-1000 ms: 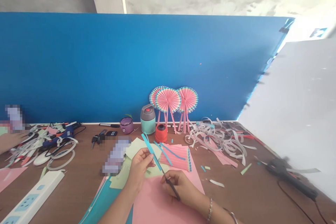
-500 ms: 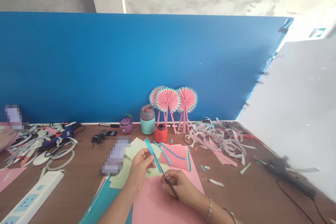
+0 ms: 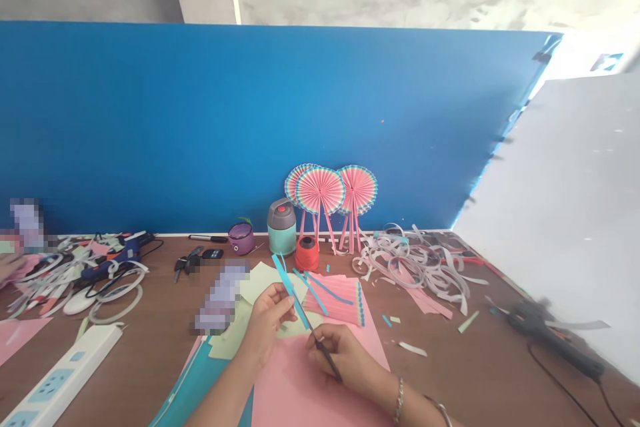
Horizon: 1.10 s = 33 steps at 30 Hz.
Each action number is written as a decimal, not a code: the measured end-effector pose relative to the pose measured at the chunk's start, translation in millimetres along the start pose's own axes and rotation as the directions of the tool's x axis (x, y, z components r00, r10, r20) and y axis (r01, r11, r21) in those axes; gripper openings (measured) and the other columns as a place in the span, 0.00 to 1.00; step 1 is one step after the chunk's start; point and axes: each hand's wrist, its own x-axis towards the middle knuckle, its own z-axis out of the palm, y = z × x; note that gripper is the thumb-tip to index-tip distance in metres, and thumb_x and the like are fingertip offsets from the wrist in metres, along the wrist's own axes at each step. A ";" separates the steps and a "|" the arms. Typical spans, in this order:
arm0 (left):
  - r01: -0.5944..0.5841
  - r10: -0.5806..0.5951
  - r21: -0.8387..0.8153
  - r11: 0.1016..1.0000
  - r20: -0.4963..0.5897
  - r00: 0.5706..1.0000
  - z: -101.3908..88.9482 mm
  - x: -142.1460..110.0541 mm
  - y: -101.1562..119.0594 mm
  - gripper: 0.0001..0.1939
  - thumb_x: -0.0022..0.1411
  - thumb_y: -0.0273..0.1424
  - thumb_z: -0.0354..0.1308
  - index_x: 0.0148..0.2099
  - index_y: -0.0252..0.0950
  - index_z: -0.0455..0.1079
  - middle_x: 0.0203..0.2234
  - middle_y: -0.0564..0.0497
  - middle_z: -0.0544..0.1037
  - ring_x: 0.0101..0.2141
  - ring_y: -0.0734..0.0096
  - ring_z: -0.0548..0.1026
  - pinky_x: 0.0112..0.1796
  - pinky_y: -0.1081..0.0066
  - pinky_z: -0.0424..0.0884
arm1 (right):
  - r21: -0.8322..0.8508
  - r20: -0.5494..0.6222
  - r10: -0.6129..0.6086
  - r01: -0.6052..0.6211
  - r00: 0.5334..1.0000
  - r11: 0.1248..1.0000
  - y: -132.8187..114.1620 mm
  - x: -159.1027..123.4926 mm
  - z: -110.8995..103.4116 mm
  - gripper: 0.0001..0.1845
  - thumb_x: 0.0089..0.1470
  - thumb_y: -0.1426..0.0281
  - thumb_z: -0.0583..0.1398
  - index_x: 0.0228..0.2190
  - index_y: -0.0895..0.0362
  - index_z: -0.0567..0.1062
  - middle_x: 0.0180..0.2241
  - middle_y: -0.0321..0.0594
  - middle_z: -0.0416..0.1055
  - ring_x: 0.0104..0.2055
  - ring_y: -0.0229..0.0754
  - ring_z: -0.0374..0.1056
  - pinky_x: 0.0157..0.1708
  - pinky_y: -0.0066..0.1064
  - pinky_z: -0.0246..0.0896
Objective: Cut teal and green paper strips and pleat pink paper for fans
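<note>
Between thumb and fingers, my left hand (image 3: 273, 313) pinches a blue paper strip (image 3: 283, 273). My right hand (image 3: 340, 350) is closed around the dark handles of a pair of scissors (image 3: 325, 351). Their blades lie along the lower part of the strip, pointing up and left. Under both hands is a large pink paper sheet (image 3: 300, 387), with pale green paper (image 3: 260, 283) behind my left hand. Just beyond my right hand lies a pleated pink paper piece (image 3: 337, 297) with a blue-edged end and loose blue strips (image 3: 333, 290) on top.
Pink round paper fans (image 3: 320, 190) stand by the blue partition (image 3: 225, 127), near a teal jar (image 3: 282, 230) and a red container (image 3: 307, 255). Curled white strips (image 3: 420, 267) and a black glue gun (image 3: 545, 333) are right; a power strip (image 3: 65, 373) and another person's hand (image 3: 10, 265) are left.
The blue strip's upper end has shifted slightly up and left, and a thin sliver beside it stands further apart. Both my hands stay almost in place. The other person's hand at left has moved.
</note>
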 end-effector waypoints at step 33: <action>-0.055 0.058 0.035 0.998 -0.083 0.995 5.0 -0.1 4.5 0.13 0.45 0.34 0.63 0.34 0.34 0.68 0.21 0.56 0.69 0.20 0.79 0.65 0.24 0.77 0.65 | 0.022 0.000 0.004 -0.004 1.000 1.000 -3.4 0.3 2.4 0.12 0.37 0.66 0.64 0.24 0.59 0.68 0.10 0.23 0.57 0.11 0.26 0.48 0.12 0.20 0.44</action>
